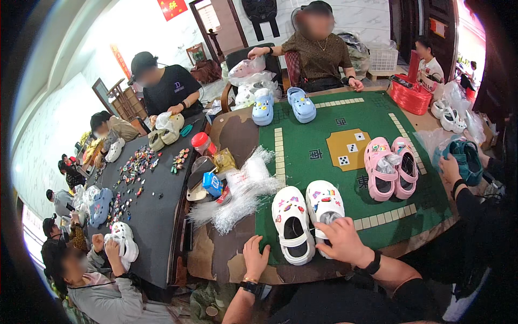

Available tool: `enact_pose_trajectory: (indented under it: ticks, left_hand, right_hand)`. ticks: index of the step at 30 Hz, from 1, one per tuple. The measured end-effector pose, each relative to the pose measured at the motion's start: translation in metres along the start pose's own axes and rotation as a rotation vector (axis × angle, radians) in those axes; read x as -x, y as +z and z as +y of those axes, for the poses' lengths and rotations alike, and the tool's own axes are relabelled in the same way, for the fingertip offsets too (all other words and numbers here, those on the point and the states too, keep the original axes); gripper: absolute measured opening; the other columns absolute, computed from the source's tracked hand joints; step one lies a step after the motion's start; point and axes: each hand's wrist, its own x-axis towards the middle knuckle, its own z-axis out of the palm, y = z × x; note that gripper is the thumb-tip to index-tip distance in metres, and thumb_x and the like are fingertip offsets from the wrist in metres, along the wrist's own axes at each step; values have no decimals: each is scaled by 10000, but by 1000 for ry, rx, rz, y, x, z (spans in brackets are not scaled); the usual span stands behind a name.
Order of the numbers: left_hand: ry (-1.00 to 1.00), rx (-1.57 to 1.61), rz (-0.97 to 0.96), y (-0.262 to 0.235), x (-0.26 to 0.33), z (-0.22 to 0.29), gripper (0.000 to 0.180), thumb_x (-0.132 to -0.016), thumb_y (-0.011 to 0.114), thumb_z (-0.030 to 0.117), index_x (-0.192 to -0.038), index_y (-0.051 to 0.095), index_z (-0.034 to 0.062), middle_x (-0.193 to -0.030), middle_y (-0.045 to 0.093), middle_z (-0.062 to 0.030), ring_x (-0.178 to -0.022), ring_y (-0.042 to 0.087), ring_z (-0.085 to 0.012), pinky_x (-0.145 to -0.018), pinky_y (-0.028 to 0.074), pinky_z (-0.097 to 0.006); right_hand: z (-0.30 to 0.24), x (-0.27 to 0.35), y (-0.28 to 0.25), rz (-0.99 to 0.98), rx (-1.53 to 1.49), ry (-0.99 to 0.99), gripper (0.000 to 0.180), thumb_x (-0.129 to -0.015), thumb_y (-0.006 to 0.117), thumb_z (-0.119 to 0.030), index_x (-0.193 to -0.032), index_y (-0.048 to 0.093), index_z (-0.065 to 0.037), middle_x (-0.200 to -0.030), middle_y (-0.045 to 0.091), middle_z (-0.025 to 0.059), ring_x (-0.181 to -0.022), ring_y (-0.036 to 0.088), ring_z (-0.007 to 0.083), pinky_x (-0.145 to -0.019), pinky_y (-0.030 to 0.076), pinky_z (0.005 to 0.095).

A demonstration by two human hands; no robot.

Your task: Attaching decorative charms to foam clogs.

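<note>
Not much packaging here: a small blue packet point(212, 183) and a crinkly gold-yellow one point(224, 160) sit mid-frame on the counter by a red-lidded jar point(203, 143). Red square sign point(172, 7) at top, another red strip sign point(120, 61) upper left.

White tiled walls point(135, 27), dark doorway point(216, 21)

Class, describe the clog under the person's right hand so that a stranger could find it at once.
Start at the green mat covering the table. At its near edge stands a pair of white clogs; take the right-hand white clog, which the right hand covers at the heel. Unlike the pink pair and blue pair farther off, it is white with coloured charms.
</note>
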Motion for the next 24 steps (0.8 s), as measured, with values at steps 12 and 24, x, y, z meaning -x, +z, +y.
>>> enact_pose_trajectory:
  ticks: [12, 24]
  left_hand:
    - [5, -39, 45, 2, 1, 2, 351, -816, 707, 140, -1143, 628, 41, -1239, 581, -137, -1155, 520, -343, -986, 403, -455]
    - [12, -50, 46, 4, 0, 2, 321, -815, 708, 138, -1115, 643, 44, -1235, 581, -141, -1149, 523, -346, -978, 409, -455]
  right_hand:
    - [-10, -5, 51, -198, 3, -117, 212, -768, 708, -250, -920, 610, -140, -812, 595, 53, -772, 638, 251, -698, 404, 421]
    - [-7, 1, 51, -113, -29, -102, 221, -755, 714, -227, -920, 599, -135, -806, 551, 56, -777, 602, 256, -685, 403, 403]
